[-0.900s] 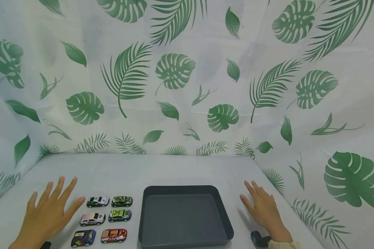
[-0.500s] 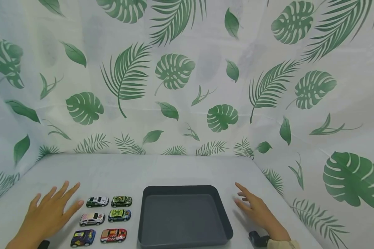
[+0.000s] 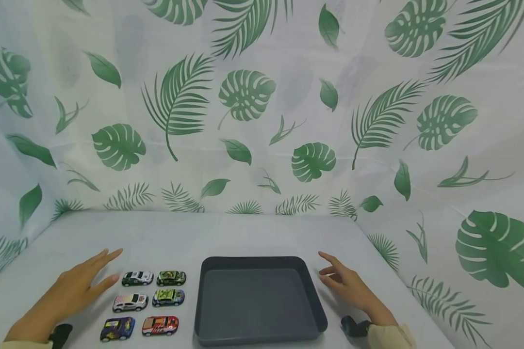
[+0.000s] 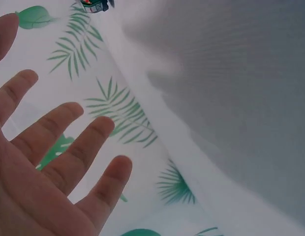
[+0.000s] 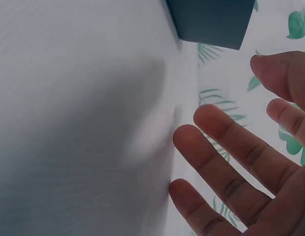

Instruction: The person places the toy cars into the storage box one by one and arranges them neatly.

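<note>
My left hand (image 3: pixel 76 288) hovers over the table left of several toy cars, its thumb near the white-and-green toy car (image 3: pixel 137 278). Its fingers are spread and hold nothing, as the left wrist view also shows. The cars stand in two columns: below the white-and-green one are a white-and-pink car (image 3: pixel 130 302) and a purple car (image 3: pixel 117 329); beside them a camouflage car (image 3: pixel 171 277), a yellow-green car (image 3: pixel 168 297) and a red car (image 3: pixel 160 325). To the right of the dark grey tray (image 3: pixel 262 337), my right hand (image 3: pixel 347 286) holds nothing, fingers relaxed.
White cloth covers the table (image 3: pixel 244 232). A leaf-patterned curtain (image 3: pixel 262 179) stands behind it and along both sides. The tray sits between the cars and my right hand, its walls raised. Each wrist wears a dark device.
My left hand has turned more edge-on, its fingers now pointing right. My right hand has moved left toward the tray, its fingers bending slightly. Cars and tray stay in place.
</note>
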A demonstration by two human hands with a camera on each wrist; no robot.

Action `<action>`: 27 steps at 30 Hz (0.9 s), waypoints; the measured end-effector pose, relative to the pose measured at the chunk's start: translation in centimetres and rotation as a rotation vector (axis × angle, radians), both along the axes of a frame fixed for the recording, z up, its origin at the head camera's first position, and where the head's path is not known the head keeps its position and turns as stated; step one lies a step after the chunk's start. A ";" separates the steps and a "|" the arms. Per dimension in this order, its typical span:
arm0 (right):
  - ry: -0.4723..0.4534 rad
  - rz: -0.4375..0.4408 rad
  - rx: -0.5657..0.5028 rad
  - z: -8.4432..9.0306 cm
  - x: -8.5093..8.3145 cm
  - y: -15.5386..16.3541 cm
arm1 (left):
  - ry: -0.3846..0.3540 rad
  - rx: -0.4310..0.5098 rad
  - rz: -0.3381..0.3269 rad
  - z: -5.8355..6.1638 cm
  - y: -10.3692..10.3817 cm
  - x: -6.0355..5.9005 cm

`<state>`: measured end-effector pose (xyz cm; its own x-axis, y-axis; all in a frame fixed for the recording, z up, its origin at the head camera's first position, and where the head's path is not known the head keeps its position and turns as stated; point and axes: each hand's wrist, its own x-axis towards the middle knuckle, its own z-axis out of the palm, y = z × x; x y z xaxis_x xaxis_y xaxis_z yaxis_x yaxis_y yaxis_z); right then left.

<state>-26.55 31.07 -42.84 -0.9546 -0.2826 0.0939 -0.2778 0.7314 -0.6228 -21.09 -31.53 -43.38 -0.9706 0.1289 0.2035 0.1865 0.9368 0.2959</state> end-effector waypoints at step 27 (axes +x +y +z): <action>-0.082 0.261 -0.264 0.1 -4.2 -1.6 | -0.269 0.466 -0.175 0.7 -1.1 -2.9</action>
<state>-30.79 29.52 -42.78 -0.8609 -0.4939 0.1220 -0.3751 0.4541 -0.8081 -23.97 -32.66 -42.70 -0.9684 0.2482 0.0256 0.1878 0.6576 0.7296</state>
